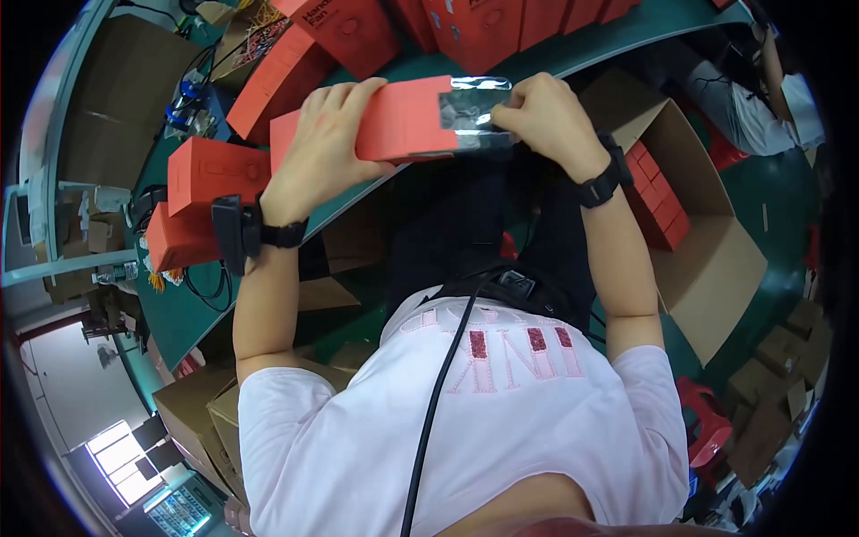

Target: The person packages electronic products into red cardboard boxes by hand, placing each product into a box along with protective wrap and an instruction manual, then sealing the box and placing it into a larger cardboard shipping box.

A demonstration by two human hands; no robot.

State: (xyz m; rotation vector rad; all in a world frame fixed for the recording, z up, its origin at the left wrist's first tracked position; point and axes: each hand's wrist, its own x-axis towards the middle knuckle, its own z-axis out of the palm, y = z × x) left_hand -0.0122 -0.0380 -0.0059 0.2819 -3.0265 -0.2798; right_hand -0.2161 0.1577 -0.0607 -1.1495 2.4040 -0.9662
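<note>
A long red box (407, 116) lies across in front of me at the edge of the green table. My left hand (324, 143) is wrapped over its left part from above, thumb along the near side. Shiny clear plastic film (470, 115) covers the box's right end and sticks out past it. My right hand (548, 116) is closed at that end, thumb and fingers pinching the film's edge. The curled fingertips are partly hidden. Each wrist wears a black band.
Red boxes (353, 40) line the table's far side, with others (215, 174) at left beside cables. At right, an open cardboard carton (702, 259) holds several small red boxes (658, 197). Another person (761, 116) sits at upper right. A red stool (702, 421) stands lower right.
</note>
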